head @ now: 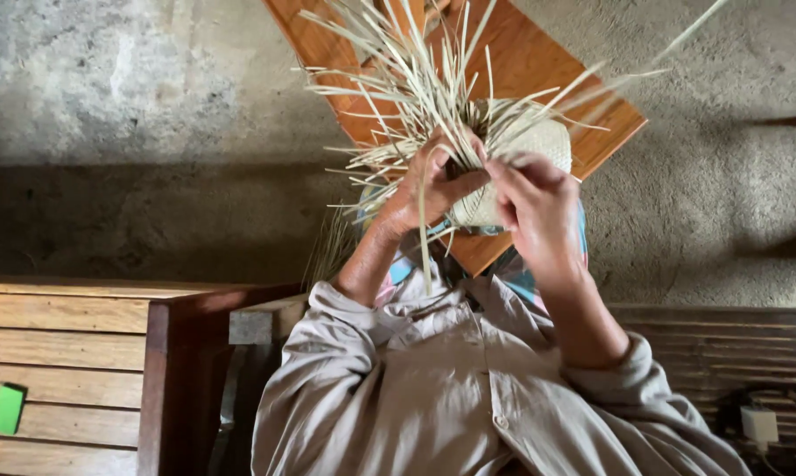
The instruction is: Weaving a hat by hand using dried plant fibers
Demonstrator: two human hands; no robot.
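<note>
A half-woven pale straw basket (539,141) is held up in front of me over a wooden board. Many loose straw strips (407,79) fan out from its rim toward the top left. My left hand (429,185) grips the woven edge and a bundle of strips, with one strip hanging down past the wrist. My right hand (535,207) pinches strips at the rim right beside the left hand, fingers curled on them. Both sleeves of a beige shirt fill the lower middle.
An orange-brown wooden board (530,53) lies on the grey concrete floor (151,106) beneath the basket. A slatted wooden bench (63,353) at the lower left carries a small green object (8,409). Dark slats and a white plug (759,425) sit at the lower right.
</note>
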